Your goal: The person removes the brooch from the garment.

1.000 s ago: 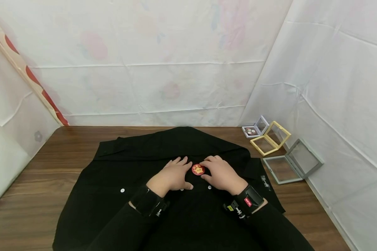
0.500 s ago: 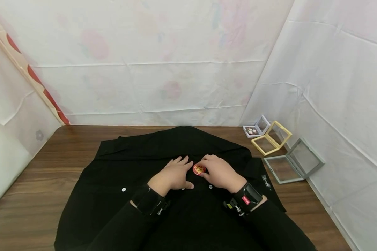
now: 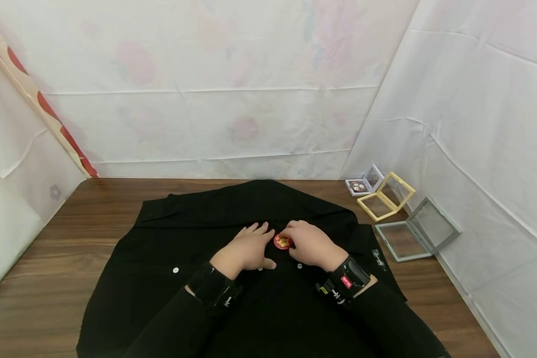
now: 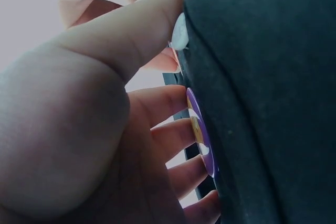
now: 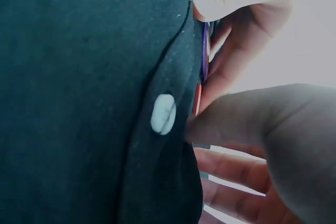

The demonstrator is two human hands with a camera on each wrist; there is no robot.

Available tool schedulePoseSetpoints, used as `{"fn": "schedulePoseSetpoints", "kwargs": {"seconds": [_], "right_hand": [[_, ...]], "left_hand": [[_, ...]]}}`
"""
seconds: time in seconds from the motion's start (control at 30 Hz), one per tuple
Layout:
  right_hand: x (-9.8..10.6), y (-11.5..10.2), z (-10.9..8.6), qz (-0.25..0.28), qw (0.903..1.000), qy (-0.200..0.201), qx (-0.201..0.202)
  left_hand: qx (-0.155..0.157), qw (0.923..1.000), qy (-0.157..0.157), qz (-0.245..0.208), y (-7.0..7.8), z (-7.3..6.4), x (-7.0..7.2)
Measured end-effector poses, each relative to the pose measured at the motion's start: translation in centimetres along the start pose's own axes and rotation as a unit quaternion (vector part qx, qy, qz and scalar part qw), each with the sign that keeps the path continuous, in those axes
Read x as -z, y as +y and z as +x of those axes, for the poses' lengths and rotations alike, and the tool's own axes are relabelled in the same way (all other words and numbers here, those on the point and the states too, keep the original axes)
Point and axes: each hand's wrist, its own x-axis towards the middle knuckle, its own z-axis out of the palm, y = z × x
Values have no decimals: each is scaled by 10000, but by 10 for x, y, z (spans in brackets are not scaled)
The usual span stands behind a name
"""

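A black shirt (image 3: 215, 214) with white buttons (image 3: 175, 270) lies spread on the wooden table. Near its middle sits a round red badge (image 3: 281, 242) with a yellow figure. My right hand (image 3: 315, 246) is bent over the badge's right side, index fingertip at its far edge and thumb at its near edge. To the left, my left hand (image 3: 243, 252) rests on the shirt with fingers spread. In the left wrist view, its fingers touch a purple badge (image 4: 199, 132) that the hand hides from the head view. The right wrist view shows the red badge (image 5: 197, 98) edge-on between finger and thumb.
At the right stand three open hinged display frames: a small white frame (image 3: 357, 188) holding a dark round piece, a yellow frame (image 3: 378, 217) and a grey frame (image 3: 400, 259). White cloth hangings (image 3: 232, 124) enclose the back and sides of the wooden table (image 3: 62, 248).
My right index finger and thumb have closed in over the red badge, covering more of its right side. The left hand stays where it was.
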Motion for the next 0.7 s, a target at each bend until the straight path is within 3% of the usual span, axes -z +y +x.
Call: {"fn": "schedulePoseSetpoints", "kwargs": {"seconds": [0.53,0.7], "right_hand": [[0,5,-4,273,9983,517,72],[3,8,-1,460,9976,520,-14]], "left_hand": [[-2,10000,-5,40,-1,2,-3],[3,10000,2,60,-2,3,-2]]}}
